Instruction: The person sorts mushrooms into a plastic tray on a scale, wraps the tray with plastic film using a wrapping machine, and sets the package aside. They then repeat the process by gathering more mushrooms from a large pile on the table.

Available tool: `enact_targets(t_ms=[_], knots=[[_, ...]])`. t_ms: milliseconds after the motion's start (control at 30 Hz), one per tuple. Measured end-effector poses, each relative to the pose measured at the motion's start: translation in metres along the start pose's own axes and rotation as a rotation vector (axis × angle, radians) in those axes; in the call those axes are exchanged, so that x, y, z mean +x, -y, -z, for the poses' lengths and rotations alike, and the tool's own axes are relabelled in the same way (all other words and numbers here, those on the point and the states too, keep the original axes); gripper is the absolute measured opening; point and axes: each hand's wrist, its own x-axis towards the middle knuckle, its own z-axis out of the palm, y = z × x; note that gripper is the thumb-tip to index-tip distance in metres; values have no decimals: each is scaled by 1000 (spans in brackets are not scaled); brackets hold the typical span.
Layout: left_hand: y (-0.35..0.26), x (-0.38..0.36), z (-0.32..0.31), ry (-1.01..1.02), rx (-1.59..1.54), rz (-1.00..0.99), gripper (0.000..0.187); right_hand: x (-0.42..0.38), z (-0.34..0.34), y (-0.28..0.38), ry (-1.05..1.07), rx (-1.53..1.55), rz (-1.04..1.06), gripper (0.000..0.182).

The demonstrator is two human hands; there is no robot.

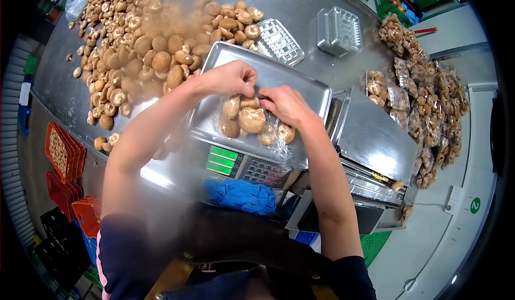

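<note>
Both hands work over a clear plastic bag of mushrooms (252, 122) lying on the steel weighing pan (316, 93) of a scale. The left hand (232, 79) pinches the top edge of the bag, fingers curled down onto the film. The right hand (287, 105) grips the bag's edge just beside it, fingers bent, knuckles up. The hands nearly touch each other above the bag mouth.

The bag holds several brown mushrooms, caps and pale stems visible through the plastic; its lower end hangs toward the front lip of the pan. Below the pan sits the scale display (222, 160) with green digits and a keypad (265, 172) to its right.

A blue glove (241, 195) lies crumpled in front of the scale, near the person's body. A big loose pile of mushrooms (145, 42) covers the tabletop (59, 85) behind and left of the pan, some touching the pan's far edge. Two clear empty trays (279, 41) (339, 30) rest beyond the pan. A heap of filled mushroom bags (429, 101) lies far right. A steel sealing machine (373, 139) stands just right of the scale. Red crates (64, 155) sit on the floor at left.
</note>
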Motion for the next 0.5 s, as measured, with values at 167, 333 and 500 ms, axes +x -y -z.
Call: enact_targets(t_ms=[167,333,500], knots=[[-7,-22,-19,-529,703,-692,26,4,1,-3,-2,-13,-28,17],[23,-36,-27,-696,502,-627,24,6,-4,-12,-10,79,29,21],[36,-54,-43,-865,295,-395,23,6,-4,-12,8,95,12,18]])
